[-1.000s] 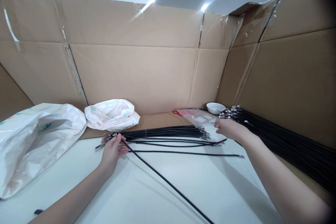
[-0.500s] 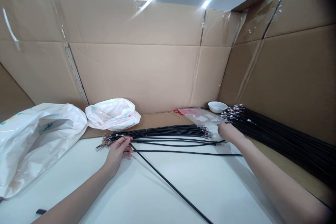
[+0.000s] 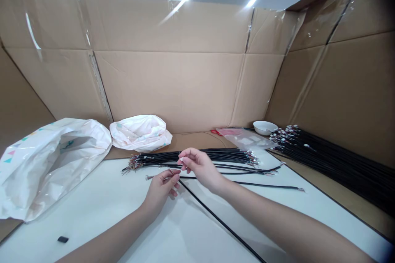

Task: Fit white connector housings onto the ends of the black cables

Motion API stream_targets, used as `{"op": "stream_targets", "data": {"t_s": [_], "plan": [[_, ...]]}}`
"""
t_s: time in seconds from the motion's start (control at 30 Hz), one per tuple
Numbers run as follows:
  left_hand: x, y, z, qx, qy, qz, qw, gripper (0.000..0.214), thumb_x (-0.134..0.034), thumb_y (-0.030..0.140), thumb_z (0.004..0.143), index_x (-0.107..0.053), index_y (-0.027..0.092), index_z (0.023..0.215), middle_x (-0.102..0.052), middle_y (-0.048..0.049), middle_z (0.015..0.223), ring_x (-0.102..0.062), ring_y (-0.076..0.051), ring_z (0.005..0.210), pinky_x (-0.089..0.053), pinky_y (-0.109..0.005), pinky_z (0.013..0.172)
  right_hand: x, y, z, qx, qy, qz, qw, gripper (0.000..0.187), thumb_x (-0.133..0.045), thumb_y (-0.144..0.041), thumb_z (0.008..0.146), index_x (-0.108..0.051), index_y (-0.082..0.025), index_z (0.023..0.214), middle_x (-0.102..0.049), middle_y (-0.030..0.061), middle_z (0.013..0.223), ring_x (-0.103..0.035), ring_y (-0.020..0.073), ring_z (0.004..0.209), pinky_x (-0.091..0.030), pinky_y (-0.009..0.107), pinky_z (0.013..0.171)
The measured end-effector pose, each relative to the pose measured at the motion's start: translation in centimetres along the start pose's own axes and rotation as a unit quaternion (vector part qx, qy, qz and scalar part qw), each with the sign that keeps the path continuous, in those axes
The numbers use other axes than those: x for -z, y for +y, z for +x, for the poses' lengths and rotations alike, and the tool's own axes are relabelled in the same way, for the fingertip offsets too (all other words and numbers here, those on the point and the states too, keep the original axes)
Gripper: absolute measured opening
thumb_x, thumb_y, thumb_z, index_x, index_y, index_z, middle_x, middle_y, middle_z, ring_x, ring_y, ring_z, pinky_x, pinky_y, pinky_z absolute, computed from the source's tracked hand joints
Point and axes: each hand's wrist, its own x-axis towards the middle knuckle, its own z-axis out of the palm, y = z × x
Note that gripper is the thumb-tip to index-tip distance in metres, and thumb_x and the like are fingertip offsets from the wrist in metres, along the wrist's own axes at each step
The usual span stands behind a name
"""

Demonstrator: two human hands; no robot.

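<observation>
My left hand [image 3: 162, 188] pinches the end of a long black cable [image 3: 216, 218] that runs diagonally toward me over the white table [image 3: 132, 222]. My right hand [image 3: 199, 167] hovers just above it with thumb and fingers pinched together near the cable's tip; what they hold is too small to make out. Behind both hands lies a bundle of black cables [image 3: 191, 157] with bare wire ends, and a few loose cables [image 3: 247, 183] lie beside it.
Two white plastic bags [image 3: 46, 160] [image 3: 140, 132] sit at the left and back. A clear zip bag [image 3: 247, 139] and a small white bowl [image 3: 264, 127] are at the back right. A large pile of black cables [image 3: 336, 164] lies along the right cardboard wall [image 3: 348, 90]. A small black piece [image 3: 63, 239] lies near the front left.
My right hand has come from the clear bag at the right over to the cable end at my left hand. The left hand drew the cable slightly toward me.
</observation>
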Motion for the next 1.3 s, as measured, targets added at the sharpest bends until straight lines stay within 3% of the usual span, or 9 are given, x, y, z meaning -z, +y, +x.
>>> {"op": "stream_targets", "data": {"t_s": [0.1,0.3,0.47,0.67,0.87,1.3], "plan": [[-0.2,0.0,-0.2,0.001,-0.017,0.0,1.0,0.049,-0.073,0.05,0.063,-0.068,0.011,0.092,-0.059,-0.0022,0.064,-0.052,-0.011,0.052,-0.044,-0.022,0.046,-2.0,2.3,-0.1,0.0,0.032,0.09,0.995,0.031,-0.055,-0.045,0.08,-0.055,-0.016,0.092,-0.065,0.0039,0.085,-0.059,0.0127,0.071,-0.047,0.029,0.069],[0.0,0.3,0.0,0.003,-0.012,-0.013,1.0,0.046,-0.073,0.053,0.061,-0.069,0.01,0.077,-0.057,-0.004,0.062,-0.054,-0.014,0.058,-0.044,-0.023,0.047,-2.0,5.8,-0.5,-0.055,0.044,0.192,0.979,0.027,-0.065,-0.038,0.08,-0.059,-0.013,0.09,-0.064,0.002,0.079,-0.059,0.0129,0.072,-0.047,0.028,0.068],[0.2,0.4,0.1,0.005,0.036,-0.027,0.999,0.051,-0.074,0.045,0.061,-0.062,0.012,0.098,-0.061,-0.0052,0.078,-0.056,-0.015,0.064,-0.043,-0.021,0.043,-2.0,6.9,-0.6,-0.107,0.037,0.253,0.961,0.018,-0.062,-0.027,0.085,-0.06,-0.012,0.095,-0.061,0.0006,0.08,-0.056,0.0096,0.067,-0.044,0.023,0.06],[-0.1,0.0,0.0,-0.019,0.035,-0.021,0.999,0.073,-0.072,0.039,0.065,-0.034,0.023,0.125,-0.06,-0.0007,0.084,-0.06,-0.015,0.064,-0.044,-0.021,0.045,-2.2,7.7,-0.4,-0.118,0.028,0.3,0.946,0.014,-0.061,-0.022,0.086,-0.061,-0.011,0.095,-0.061,-0.0003,0.079,-0.056,0.0092,0.065,-0.047,0.025,0.065],[-0.2,0.0,0.0,-0.029,-0.007,0.001,1.0,0.04,-0.071,0.046,0.066,-0.057,0.016,0.088,-0.058,-0.0055,0.088,-0.057,-0.014,0.068,-0.044,-0.02,0.046,-2.4,8.2,-0.4,-0.106,0.027,0.295,0.949,0.016,-0.066,-0.023,0.081,-0.062,-0.011,0.092,-0.064,0.0004,0.081,-0.058,0.0103,0.069,-0.047,0.026,0.068],[0.3,0.4,-0.1,-0.006,0.006,-0.007,1.0,0.035,-0.073,0.046,0.065,-0.067,0.014,0.081,-0.061,-0.0058,0.077,-0.056,-0.017,0.074,-0.047,-0.023,0.054,-2.6,6.5,-0.9,-0.093,0.025,0.242,0.966,0.018,-0.073,-0.022,0.074,-0.06,-0.012,0.081,-0.063,-0.002,0.069,-0.06,0.0107,0.065,-0.048,0.026,0.066]]}}
